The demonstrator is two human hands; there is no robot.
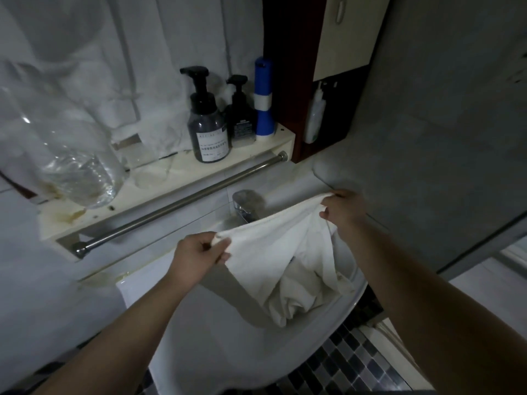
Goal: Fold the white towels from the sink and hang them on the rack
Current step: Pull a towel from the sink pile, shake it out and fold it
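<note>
Left hand (199, 258) and right hand (345, 209) each pinch a top corner of the white towel (271, 243) above the sink (211, 337), rest slumped in the basin; soft, limp, probably light, so keep corner grips; rack (182, 201) just behind.

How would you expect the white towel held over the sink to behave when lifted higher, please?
Probably floppy: the towel sags between the left hand and right hand pinching its top edge, and its lower part lies crumpled in the sink. Likely light, since fingertip pinches carry it. Whether it is wet, I cannot tell.
</note>
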